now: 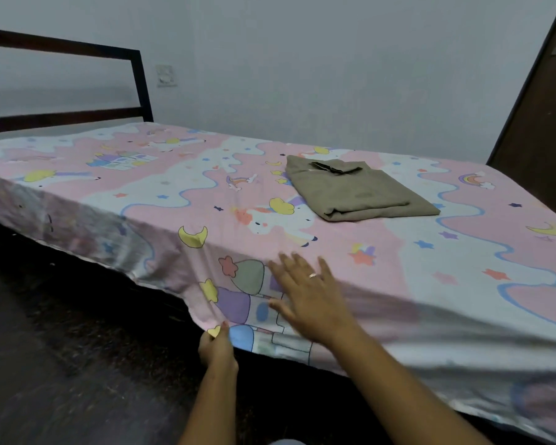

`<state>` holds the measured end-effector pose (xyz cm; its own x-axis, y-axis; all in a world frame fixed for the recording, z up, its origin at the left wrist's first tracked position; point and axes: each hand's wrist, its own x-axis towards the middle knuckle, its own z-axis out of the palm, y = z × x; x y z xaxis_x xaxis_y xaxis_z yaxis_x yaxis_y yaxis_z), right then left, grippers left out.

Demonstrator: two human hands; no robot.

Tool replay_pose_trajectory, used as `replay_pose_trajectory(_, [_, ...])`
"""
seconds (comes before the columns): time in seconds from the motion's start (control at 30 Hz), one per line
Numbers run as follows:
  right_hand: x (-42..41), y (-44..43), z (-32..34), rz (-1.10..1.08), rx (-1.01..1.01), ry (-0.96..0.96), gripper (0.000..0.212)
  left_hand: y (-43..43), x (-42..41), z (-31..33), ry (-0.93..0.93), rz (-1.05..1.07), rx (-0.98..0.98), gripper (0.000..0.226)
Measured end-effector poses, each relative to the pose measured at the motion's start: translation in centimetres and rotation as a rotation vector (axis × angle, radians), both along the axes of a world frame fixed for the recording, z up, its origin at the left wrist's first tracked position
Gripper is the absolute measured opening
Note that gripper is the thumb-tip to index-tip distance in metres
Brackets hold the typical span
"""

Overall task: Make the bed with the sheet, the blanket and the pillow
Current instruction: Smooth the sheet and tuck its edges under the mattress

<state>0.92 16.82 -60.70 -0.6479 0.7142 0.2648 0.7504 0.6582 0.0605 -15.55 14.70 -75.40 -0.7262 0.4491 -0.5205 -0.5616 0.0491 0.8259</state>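
Sheet (174, 187) covers the bed (61, 118); left grip (217, 343) pinches its hanging edge, right grip (305, 300) lies spread flat on it. Folded blanket (357, 191) waits on top, unspread; no pillow is visible.

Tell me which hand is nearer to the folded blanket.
Right. The right hand is spread flat on the sheet, in front of the blanket; the left hand pinches the sheet's hanging hem, lower and farther.

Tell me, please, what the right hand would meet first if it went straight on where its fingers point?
Probably nothing: the right hand points away and slightly left, over bare sheet. The line seems to pass left of the folded blanket, though depth is hard to judge.
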Motion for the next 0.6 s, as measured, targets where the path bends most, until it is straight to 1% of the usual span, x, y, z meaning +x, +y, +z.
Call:
replay_pose_trajectory(0.1, [-0.9,-0.5,-2.3,0.035,0.081,-0.038,0.067,-0.2,-0.1,-0.8,0.048,-0.014,-0.071,0.019])
replay_pose_trajectory(0.2, [-0.8,0.2,-3.1,0.046,0.16,-0.011,0.068,0.5,-0.2,-0.4,0.048,-0.06,-0.077,0.018])
replay_pose_trajectory(0.3, [-2.0,0.4,-1.0,0.059,0.141,0.082,0.061,1.5,-0.6,0.4,-0.027,-0.142,-0.047,0.023])
replay_pose_trajectory(0.37, [-3.2,1.0,1.4,0.053,0.165,0.164,0.051,1.7,-1.1,1.6,-0.129,-0.236,-0.023,0.021])
replay_pose_trajectory(0.4, [-3.6,1.7,2.3,0.037,0.175,0.175,0.047,1.6,-1.6,2.0,-0.169,-0.281,-0.024,0.02])
replay_pose_trajectory(0.43, [-3.8,2.6,2.8,0.019,0.183,0.158,0.045,1.5,-2.2,2.2,-0.2,-0.305,-0.016,0.019])
replay_pose_trajectory(0.5, [-3.7,4.2,2.6,-0.044,0.141,0.038,0.055,1.3,-3.9,2.5,-0.243,-0.29,0.043,0.019])
replay_pose_trajectory(0.57, [-3.3,5.2,1.0,-0.087,0.077,-0.093,0.066,1.1,-5.7,2.7,-0.312,-0.212,0.164,0.021])
replay_pose_trajectory(0.6, [-3.3,5.4,0.4,-0.097,0.067,-0.129,0.068,1.2,-6.7,2.7,-0.326,-0.165,0.213,0.022])
